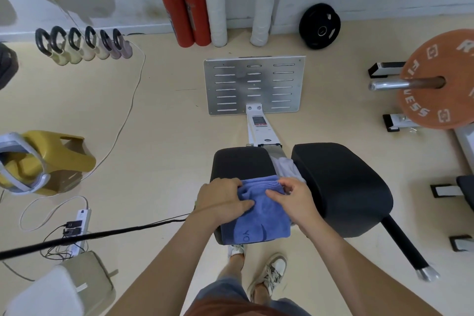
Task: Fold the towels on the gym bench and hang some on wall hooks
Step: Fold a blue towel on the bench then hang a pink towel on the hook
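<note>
Both left grip point(223, 200) and right grip point(295, 200) pinch the blue towel point(256, 226) at its far edge; towel rests on bench point(241, 161).

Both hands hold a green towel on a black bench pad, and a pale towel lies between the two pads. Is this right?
Only the colour is wrong: the head view shows a blue towel, not green. The left hand and right hand hold it on the black bench pad, and the pale towel lies between the two pads.
</note>
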Motion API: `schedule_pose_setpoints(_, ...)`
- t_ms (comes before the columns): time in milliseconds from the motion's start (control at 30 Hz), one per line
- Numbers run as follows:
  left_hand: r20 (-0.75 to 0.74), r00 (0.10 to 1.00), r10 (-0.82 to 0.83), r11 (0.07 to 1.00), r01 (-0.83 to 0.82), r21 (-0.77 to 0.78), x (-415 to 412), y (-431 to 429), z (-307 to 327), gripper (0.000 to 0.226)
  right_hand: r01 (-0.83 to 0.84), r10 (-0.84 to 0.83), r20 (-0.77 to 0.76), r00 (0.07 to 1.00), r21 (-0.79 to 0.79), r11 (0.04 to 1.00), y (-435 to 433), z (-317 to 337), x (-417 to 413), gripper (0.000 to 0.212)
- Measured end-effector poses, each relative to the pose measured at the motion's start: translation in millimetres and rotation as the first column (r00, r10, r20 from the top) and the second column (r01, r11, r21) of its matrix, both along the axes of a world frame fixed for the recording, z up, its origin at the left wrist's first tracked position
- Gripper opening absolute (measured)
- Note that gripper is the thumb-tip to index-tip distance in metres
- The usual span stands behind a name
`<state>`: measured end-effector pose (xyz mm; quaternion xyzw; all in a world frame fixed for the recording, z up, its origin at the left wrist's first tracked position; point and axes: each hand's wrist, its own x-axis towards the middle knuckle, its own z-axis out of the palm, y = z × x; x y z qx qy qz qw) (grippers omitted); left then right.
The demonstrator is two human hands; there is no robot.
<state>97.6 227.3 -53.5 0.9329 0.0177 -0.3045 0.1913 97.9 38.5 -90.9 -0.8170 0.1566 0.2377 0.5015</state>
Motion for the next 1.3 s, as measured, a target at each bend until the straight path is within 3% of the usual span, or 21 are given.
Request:
schedule_pose_setpoints(67, 0.051, 0.990, -0.130, 0.989, 0.126, 0.074, 12.1, -10.6, -4.1, 0.037, -0.014, 0.014, -0.011, 1.000, -0.005, 1.000, 0.8, 3.1, 0.9, 0.015)
schedule_pose_setpoints(200, 0.046, 0.991, -0.125, 0.991, 0.127, -0.042, 22.6, -18.6, -11.5, 0.019, -0.066, 0.069, -0.078, 0.995, 0.039, 0.997, 2.1, 14.4, 10.7, 0.006)
schedule_pose_setpoints(333, 0.068, 0.989, -0.133, 0.987, 0.139, -0.082, 25.8, -13.7, -12.8, 0.017, -0.033, 0.049, -0.174, 0.984, 0.096, 0.995, -1.7, 14.2, 16.6, 0.024)
schedule_pose_setpoints(433, 0.050, 0.989, -0.137, 0.988, 0.140, -0.064, 29.5, -15.0, -16.4, 0.018, -0.022, 0.036, -0.147, 0.988, 0.091, 0.996, -1.6, 9.7, 14.0, 0.022)
schedule_pose_setpoints(600, 0.026, 0.994, -0.105, 0.991, 0.107, -0.079, 28.6, -20.3, -24.8, 0.020, -0.018, 0.017, -0.013, 1.000, -0.052, 0.998, 4.0, 7.1, 2.9, 0.014)
schedule_pose_setpoints(767, -0.067, 0.995, -0.069, 0.930, 0.040, -0.366, 22.5, -0.5, -20.6, 0.019, -0.073, 0.073, 0.086, 0.994, -0.005, 0.997, 10.8, 31.4, -5.1, 0.015)
schedule_pose_setpoints(900, -0.055, 0.998, -0.007, 0.750, -0.031, -0.661, 13.0, 14.7, 10.6, 0.015, -0.159, 0.145, 0.146, 0.979, 0.087, 0.983, 12.9, 68.2, -2.6, 0.015)
schedule_pose_setpoints(967, -0.009, 0.999, 0.052, 0.692, -0.043, -0.720, 7.9, 19.9, 29.8, 0.012, -0.211, 0.187, 0.170, 0.968, 0.142, 0.967, 12.8, 88.5, 2.3, 0.015)
schedule_pose_setpoints(1100, 0.071, 0.991, 0.111, 0.648, -0.019, -0.762, -10.8, 27.5, 64.1, 0.028, -0.318, 0.289, 0.165, 0.943, 0.188, 0.929, 16.7, 128.8, 1.4, 0.020)
schedule_pose_setpoints(1300, 0.216, 0.976, 0.036, 0.776, 0.109, -0.622, -56.4, 22.3, 111.6, 0.043, -0.469, 0.404, 0.297, 0.865, 0.194, 0.862, 12.3, 176.1, -34.8, 0.018)
